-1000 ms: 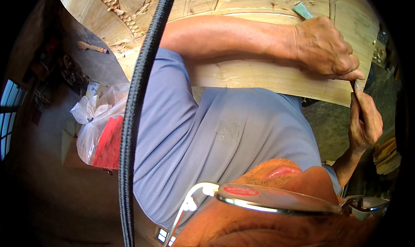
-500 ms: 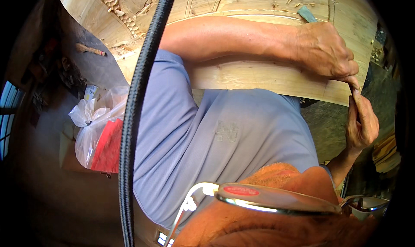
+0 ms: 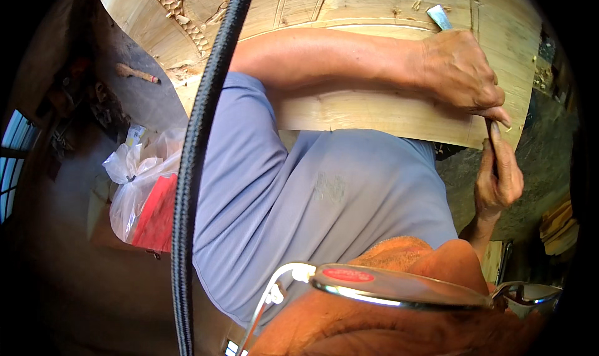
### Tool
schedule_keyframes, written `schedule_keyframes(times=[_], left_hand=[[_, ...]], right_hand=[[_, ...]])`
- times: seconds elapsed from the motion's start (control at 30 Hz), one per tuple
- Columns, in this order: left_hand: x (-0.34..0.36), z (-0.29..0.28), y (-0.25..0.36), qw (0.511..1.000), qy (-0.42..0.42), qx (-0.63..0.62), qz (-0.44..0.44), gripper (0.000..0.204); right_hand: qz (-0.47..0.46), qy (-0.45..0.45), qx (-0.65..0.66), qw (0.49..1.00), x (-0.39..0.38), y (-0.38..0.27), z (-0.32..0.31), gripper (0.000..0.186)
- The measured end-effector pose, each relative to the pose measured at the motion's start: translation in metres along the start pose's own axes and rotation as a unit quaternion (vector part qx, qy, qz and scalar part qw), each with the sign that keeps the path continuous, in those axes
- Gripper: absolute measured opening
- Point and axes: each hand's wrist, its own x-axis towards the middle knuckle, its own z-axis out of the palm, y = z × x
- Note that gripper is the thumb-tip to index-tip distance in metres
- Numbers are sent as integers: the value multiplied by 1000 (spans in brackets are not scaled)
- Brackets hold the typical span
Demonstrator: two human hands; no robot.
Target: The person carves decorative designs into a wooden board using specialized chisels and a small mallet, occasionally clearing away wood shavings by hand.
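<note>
My left hand (image 3: 460, 69) is closed in a fist over the right part of a pale wooden board (image 3: 374, 116). From the top of the fist sticks the flat, shiny metal end of a chisel (image 3: 439, 17); the grip hides its middle. A thin dark length in line with it comes out by my left thumb. Just past the board's near edge, the fingers of my right hand (image 3: 499, 178) pinch this lower part, fingertips close to the left thumb. My left forearm lies across the board.
Carved hollows (image 3: 181, 16) and grooves mark the board's far left. A clear plastic bag (image 3: 128, 175) and a red thing (image 3: 156, 212) are at the left, with a wooden-handled tool (image 3: 137, 73) beyond. A black braided cable (image 3: 199, 125) crosses the view. Wood pieces (image 3: 558, 228) lie at right.
Both hands have shifted a little to the left together, keeping their grip. The chisel's flat end has turned and now catches more light.
</note>
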Motion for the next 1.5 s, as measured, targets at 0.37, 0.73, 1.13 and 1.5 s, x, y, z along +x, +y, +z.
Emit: schedule_keyframes(times=[0.37,0.73,1.13,1.5], left_hand=[[-11,-17,9,992,16,-79,94,57],[-72,-78,40,956,219,-68,-181,32],[-141,-77,123,698,258,-548,-381,110],[-151,-69,161,627,366,-572,-382,129]], right_hand=[[-108,41,61,991,-37,-25,33,54],[-341,64,-112,931,39,-60,6,52],[-498,94,76,859,69,-94,133,45],[-438,23,87,894,71,-88,139,25]])
